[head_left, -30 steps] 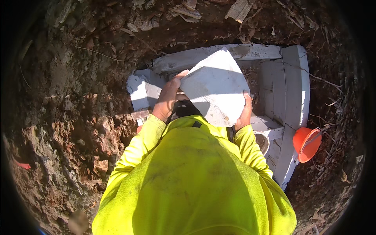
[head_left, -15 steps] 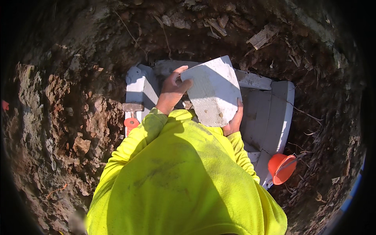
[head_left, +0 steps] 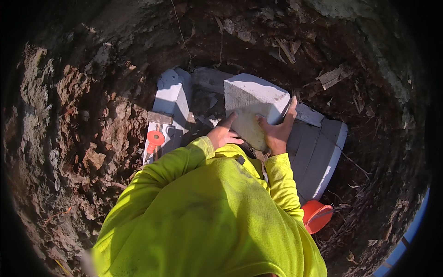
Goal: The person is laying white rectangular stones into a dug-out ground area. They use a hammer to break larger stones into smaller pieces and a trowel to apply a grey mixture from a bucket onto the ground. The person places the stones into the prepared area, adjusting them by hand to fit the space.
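A pale concrete block (head_left: 251, 104), flat-faced with sharp edges, stands tilted in front of me. My right hand (head_left: 278, 132) grips its right side, the thumb on the near face and the fingers stretched up along the edge. Against the lower left of that near face, my left hand (head_left: 223, 132) presses with fingers spread. The block's underside is hidden, so whether it rests on anything I cannot tell. To my left, a hammer head (head_left: 160, 117) and a tool with a round orange guard (head_left: 155, 137) lie on another pale block (head_left: 170, 94).
Grey blocks (head_left: 318, 157) form a curved edge on the right, with an orange bucket-like container (head_left: 317, 217) beside them. A rough earth wall (head_left: 110, 129) with roots and wood scraps (head_left: 334, 76) surrounds me. Something blue (head_left: 406, 235) shows at the far right.
The block has turned and tipped, so another face points at me. My left hand has moved from its upper left corner down to its near face; my right thumb now shows on it.
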Available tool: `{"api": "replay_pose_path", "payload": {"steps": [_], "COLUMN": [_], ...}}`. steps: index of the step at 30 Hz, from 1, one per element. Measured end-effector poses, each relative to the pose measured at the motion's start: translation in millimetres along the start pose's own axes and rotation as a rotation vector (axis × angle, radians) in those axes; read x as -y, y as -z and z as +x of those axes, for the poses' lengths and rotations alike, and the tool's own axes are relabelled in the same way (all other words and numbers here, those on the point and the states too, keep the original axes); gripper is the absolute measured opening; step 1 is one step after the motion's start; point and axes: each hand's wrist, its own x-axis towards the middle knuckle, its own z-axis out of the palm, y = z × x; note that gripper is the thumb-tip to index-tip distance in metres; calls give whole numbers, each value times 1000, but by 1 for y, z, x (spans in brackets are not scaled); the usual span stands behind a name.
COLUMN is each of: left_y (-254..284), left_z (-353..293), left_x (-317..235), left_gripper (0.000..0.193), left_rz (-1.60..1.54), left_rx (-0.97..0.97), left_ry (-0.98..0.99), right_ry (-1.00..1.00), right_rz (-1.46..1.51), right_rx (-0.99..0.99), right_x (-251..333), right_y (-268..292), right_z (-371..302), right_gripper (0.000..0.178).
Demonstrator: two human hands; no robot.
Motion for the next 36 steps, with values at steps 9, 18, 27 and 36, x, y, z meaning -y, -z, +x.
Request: {"api": "replay_pose_path", "payload": {"steps": [9, 18, 27, 36], "left_y": [49, 118, 112, 95], "left_z": [-10, -25, 57, 115], "left_x": [19, 38, -38, -148], "left_gripper": [44, 39, 52, 105], "left_rz": [-5, -132, -80, -136], "left_rx": [-51, -321, -371, -425], "left_ry": [-207, -330, -329, -328], "right_ry": [272, 584, 657, 834], "right_rz": [-176, -508, -517, -414], "right_rx": [530, 612, 726, 543], "right_x": [1, -38, -65, -84], "right_y": [-146, -297, -275, -294], "right_z": [67, 84, 95, 81], "right_gripper": [106, 104, 98, 88]}}
